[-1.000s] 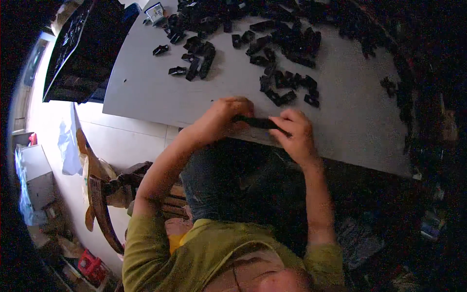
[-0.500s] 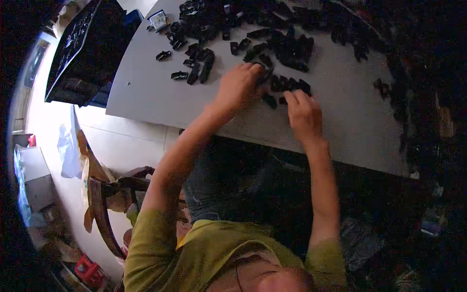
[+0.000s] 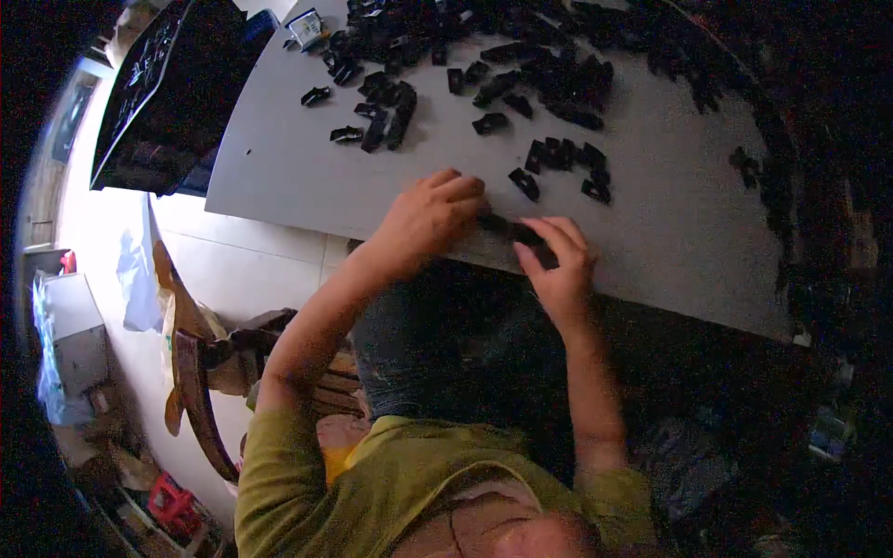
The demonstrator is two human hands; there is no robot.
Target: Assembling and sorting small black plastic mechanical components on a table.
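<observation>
Near the front edge of the pale table [image 3: 670, 251], my two hands are close together. My left hand [image 3: 433, 216] is curled around the left end of a small black plastic part [image 3: 503, 226], partly blurred. My right hand [image 3: 561, 263] pinches the other end of it between thumb and fingers. Whether it is one piece or two pressed together I cannot tell. Just beyond lie a single black piece [image 3: 524, 184] and a short row of similar black pieces [image 3: 566, 155]. Another small cluster of black pieces [image 3: 386, 113] sits farther left.
A large heap of black parts [image 3: 549, 74] covers the far side of the table. A small white-and-blue packet [image 3: 305, 30] lies at the far left. Beside the table is a big black box-like object [image 3: 158, 102]. A wooden chair [image 3: 197, 391] stands at lower left.
Both hands have drawn back from the pieces toward the table's front edge and now meet at a black part. The row of pieces they covered shows more fully.
</observation>
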